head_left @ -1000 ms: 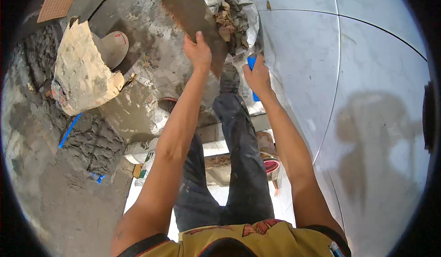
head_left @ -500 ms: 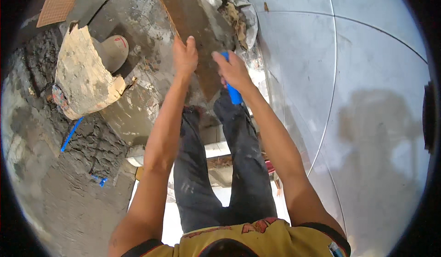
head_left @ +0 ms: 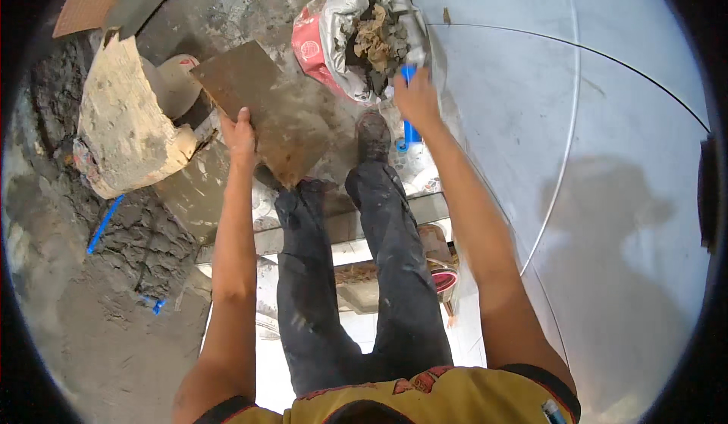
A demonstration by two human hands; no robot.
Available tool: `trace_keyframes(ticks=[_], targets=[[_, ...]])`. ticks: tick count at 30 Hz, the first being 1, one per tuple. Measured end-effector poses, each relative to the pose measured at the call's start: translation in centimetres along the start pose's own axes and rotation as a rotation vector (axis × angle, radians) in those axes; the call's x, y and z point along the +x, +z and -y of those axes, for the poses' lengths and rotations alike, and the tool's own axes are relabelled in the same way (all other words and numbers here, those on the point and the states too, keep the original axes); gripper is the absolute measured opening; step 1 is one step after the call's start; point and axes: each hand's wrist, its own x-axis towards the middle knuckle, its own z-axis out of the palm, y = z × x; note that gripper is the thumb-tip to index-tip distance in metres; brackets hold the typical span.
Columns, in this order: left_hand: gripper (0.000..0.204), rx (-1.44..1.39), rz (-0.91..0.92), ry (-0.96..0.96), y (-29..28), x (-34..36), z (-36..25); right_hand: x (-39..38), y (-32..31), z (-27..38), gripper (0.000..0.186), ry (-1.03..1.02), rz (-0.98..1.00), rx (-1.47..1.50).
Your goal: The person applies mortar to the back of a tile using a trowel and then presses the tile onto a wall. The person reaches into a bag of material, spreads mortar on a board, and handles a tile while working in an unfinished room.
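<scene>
My left hand (head_left: pixel 238 132) grips the left edge of a rectangular, mud-brown tile or board (head_left: pixel 269 102), held tilted over my left leg and foot. Closed round a blue-handled tool (head_left: pixel 411 132), my right hand (head_left: pixel 417 98) is at the lower right edge of a white and red sack (head_left: pixel 311 45) packed with grey rubble and crumpled brown scraps (head_left: pixel 375 34); the tool's working end is hidden or too small to tell. My right shoe (head_left: pixel 373 136) stands just below the sack.
Left of me lie a torn pale sheet (head_left: pixel 125 117), rough wet mortar (head_left: pixel 144 242) with blue plastic pieces (head_left: pixel 106 223), and an orange grid-patterned tile (head_left: pixel 87 3). Large pale tiles (head_left: pixel 622 98) fill the right, bearing my shadow. A step edge (head_left: pixel 337 227) crosses beneath my legs.
My left hand has carried the board down and to the left, uncovering the sack. My right hand, still on the blue tool, has moved up and rightward since half a second ago.
</scene>
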Motion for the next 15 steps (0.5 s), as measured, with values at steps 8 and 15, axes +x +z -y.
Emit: trace_keyframes(ticks=[8, 15], targets=[[0.04, 0.305, -0.021, -0.029, -1.2, -0.7, 8.7, 16.8, 2.0, 7.2, 0.029, -0.401, 0.207, -0.595], [0.043, 0.143, -0.18, -0.124, -1.2, 0.6, 11.0, -2.9, -2.6, 3.1, 0.048, 0.009, 0.295, -0.221]])
